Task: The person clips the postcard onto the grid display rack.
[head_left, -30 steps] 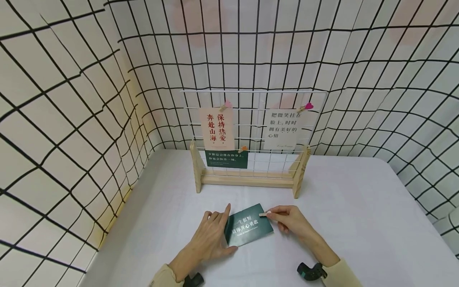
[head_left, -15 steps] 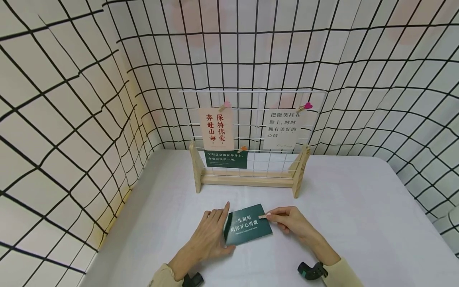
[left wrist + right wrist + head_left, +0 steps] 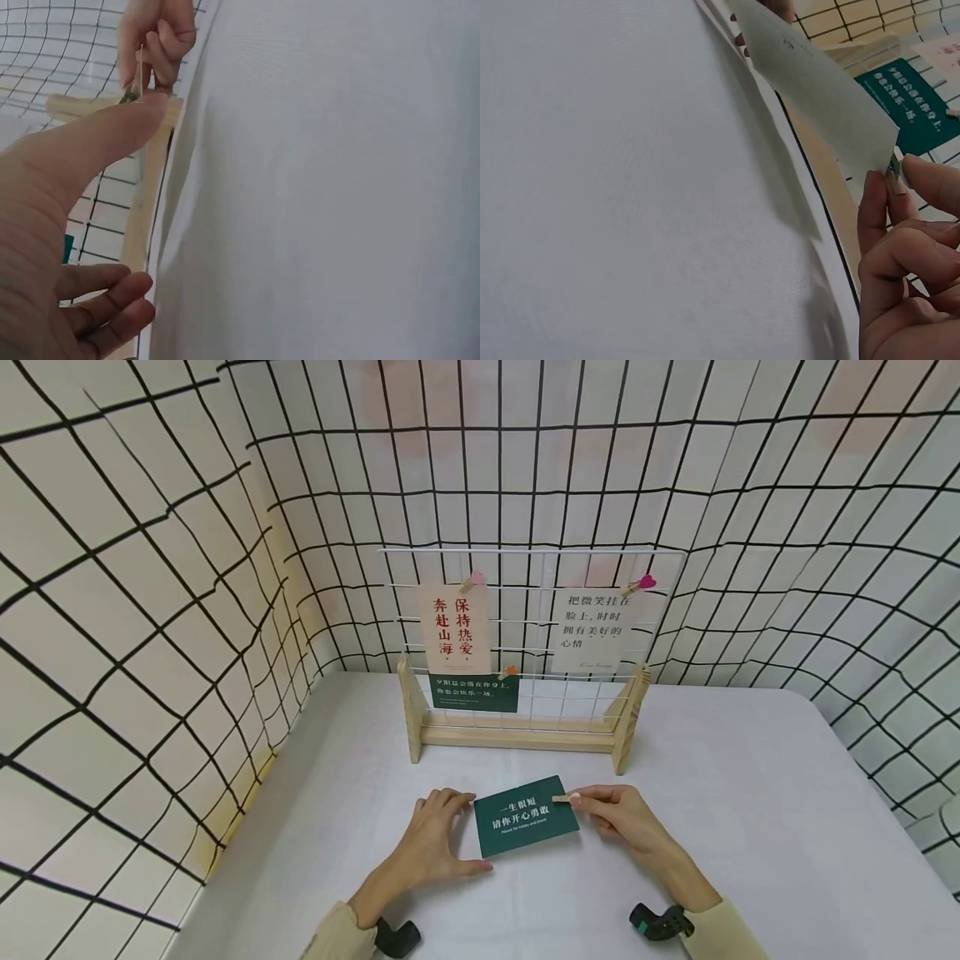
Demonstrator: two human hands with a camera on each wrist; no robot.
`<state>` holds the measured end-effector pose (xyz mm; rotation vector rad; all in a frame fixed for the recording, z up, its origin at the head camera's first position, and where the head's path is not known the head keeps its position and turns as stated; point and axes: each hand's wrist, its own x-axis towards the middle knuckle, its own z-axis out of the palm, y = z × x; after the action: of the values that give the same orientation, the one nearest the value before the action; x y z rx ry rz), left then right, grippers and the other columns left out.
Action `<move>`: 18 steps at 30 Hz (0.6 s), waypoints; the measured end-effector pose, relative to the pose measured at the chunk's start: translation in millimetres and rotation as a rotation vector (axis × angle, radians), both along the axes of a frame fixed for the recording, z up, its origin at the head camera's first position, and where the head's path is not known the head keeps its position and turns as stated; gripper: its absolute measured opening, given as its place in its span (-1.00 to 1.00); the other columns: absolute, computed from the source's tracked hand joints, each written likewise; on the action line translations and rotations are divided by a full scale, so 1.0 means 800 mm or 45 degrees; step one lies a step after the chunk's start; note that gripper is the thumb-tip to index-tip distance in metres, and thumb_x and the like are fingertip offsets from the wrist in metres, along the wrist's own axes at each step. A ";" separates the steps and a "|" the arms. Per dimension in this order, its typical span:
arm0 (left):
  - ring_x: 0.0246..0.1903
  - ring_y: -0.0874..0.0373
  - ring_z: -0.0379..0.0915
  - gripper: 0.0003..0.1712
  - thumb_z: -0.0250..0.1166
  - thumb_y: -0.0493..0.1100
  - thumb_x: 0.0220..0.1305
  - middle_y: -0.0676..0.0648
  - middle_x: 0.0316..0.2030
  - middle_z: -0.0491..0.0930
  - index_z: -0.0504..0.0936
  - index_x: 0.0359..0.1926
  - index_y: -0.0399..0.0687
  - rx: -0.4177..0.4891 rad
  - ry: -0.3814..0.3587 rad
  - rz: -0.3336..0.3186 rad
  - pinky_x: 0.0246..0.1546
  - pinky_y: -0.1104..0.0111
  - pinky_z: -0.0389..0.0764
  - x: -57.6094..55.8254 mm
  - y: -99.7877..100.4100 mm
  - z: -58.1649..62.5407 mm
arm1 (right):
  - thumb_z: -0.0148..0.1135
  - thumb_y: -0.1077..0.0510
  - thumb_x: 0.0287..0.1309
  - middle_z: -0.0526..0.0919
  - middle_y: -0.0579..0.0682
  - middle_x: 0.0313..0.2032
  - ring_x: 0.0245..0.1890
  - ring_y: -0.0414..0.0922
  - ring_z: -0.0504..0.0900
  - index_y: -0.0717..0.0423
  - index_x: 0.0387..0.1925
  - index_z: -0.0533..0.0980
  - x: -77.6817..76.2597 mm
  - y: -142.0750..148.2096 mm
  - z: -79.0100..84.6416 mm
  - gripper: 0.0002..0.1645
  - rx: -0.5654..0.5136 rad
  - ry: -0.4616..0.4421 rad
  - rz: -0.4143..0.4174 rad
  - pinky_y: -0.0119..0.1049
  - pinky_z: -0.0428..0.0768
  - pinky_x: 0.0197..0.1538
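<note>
A dark green card (image 3: 521, 839) with white lettering is raised off the white cloth in the head view. My right hand (image 3: 633, 822) pinches a small wooden clothespin (image 3: 560, 798) between thumb and fingertips; it is clipped on the card's right edge. From the right wrist, the card's pale back (image 3: 817, 90) shows, with the clothespin (image 3: 898, 178) at its near corner. My left hand (image 3: 423, 843) is spread at the card's left edge, forefinger by the upper corner and thumb by the lower one. Whether they touch the card is hard to tell.
Behind the hands stands a white wire rack on a wooden base (image 3: 517, 737). Clothespins hold a pink card (image 3: 455, 631), a pale card (image 3: 588, 631) and a green card (image 3: 474, 695) on it. A grid-patterned curtain (image 3: 525, 460) encloses the table.
The green card has risen and shifted slightly right and away with the clothespin and my right hand. My left hand has slid off its surface to the left edge.
</note>
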<state>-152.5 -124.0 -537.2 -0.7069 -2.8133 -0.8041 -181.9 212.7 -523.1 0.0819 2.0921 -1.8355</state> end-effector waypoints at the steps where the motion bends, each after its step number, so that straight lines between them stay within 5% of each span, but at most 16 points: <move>1: 0.01 0.19 0.40 0.08 0.64 0.39 -0.22 0.04 0.02 0.60 0.57 0.29 -0.05 0.029 -0.008 -0.005 -0.04 0.25 0.33 -0.001 0.001 0.000 | 0.40 0.10 0.32 0.53 -0.23 -0.54 -0.67 -0.30 0.24 0.38 0.12 0.62 0.000 0.000 -0.001 -0.52 -0.003 0.006 0.000 -0.44 0.23 -0.54; 4: -0.05 0.21 0.39 0.02 0.65 0.37 -0.21 0.06 -0.05 0.60 0.59 0.25 -0.01 0.074 -0.016 -0.003 -0.07 0.28 0.30 -0.005 0.003 -0.001 | 0.43 0.09 0.28 0.53 -0.24 -0.56 -0.68 -0.30 0.25 0.31 0.04 0.68 -0.001 -0.001 -0.004 -0.59 -0.004 0.007 -0.034 -0.45 0.23 -0.55; 10: -0.04 0.16 0.45 0.21 0.67 0.35 -0.24 0.01 -0.04 0.59 0.47 0.39 -0.16 0.143 -0.037 -0.012 -0.05 0.27 0.30 -0.013 0.005 -0.004 | 0.44 0.11 0.27 0.54 -0.26 -0.55 -0.68 -0.31 0.24 0.26 -0.01 0.70 -0.001 -0.001 -0.005 -0.65 -0.011 0.031 -0.037 -0.46 0.22 -0.55; 18: -0.16 0.18 0.44 0.14 0.70 0.32 -0.29 0.02 -0.12 0.59 0.53 0.31 -0.09 0.119 0.076 -0.027 -0.12 0.34 0.25 -0.025 0.007 -0.001 | 0.41 0.10 0.30 0.42 -0.23 -0.61 -0.67 -0.29 0.22 0.31 0.02 0.68 -0.001 0.001 -0.006 -0.61 -0.030 0.069 -0.011 -0.45 0.21 -0.54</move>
<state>-172.4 -118.1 -537.9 -0.7347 -2.7000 -0.8954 -182.9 213.3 -527.7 0.0359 2.1087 -1.8868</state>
